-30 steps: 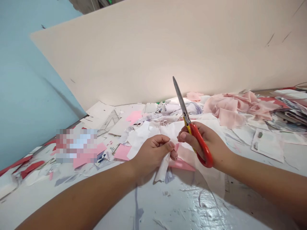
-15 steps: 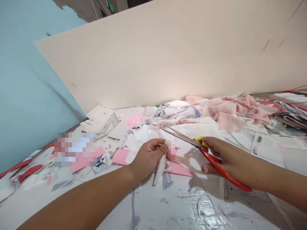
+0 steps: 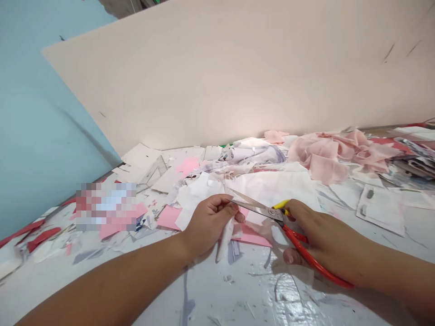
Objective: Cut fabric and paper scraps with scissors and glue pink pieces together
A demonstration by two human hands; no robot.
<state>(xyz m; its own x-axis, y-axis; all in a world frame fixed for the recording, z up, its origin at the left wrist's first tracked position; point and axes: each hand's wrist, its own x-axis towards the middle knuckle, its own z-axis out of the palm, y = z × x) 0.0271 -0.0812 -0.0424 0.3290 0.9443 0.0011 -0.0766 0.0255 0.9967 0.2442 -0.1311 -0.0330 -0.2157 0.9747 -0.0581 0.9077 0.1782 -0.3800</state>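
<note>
Between its thumb and fingers, my left hand (image 3: 214, 222) pinches a folded strip of thin white fabric (image 3: 224, 242), whose end hangs down. My right hand (image 3: 316, 231) grips a pair of scissors (image 3: 272, 213) with one red and one yellow handle. The scissor blades are parted a little, and their tips reach the fabric right by my left fingertips. Whether the blades are cutting the cloth I cannot tell. Under the hands lie a bright pink piece (image 3: 254, 235) and a larger white cloth (image 3: 275, 185).
Behind stands a cream board (image 3: 244, 81), with a blue wall (image 3: 41, 136) at left. Crumpled peach fabric (image 3: 326, 154) lies at the back right. Pink, red and white scraps (image 3: 44, 240) cover the left side. A small white pouch-like piece (image 3: 379, 208) rests at right on the white table (image 3: 238, 299).
My right hand has brought the scissors left and down, so the tips now meet the fabric at my left fingers. My left hand keeps its pinch. The view has shifted slightly.
</note>
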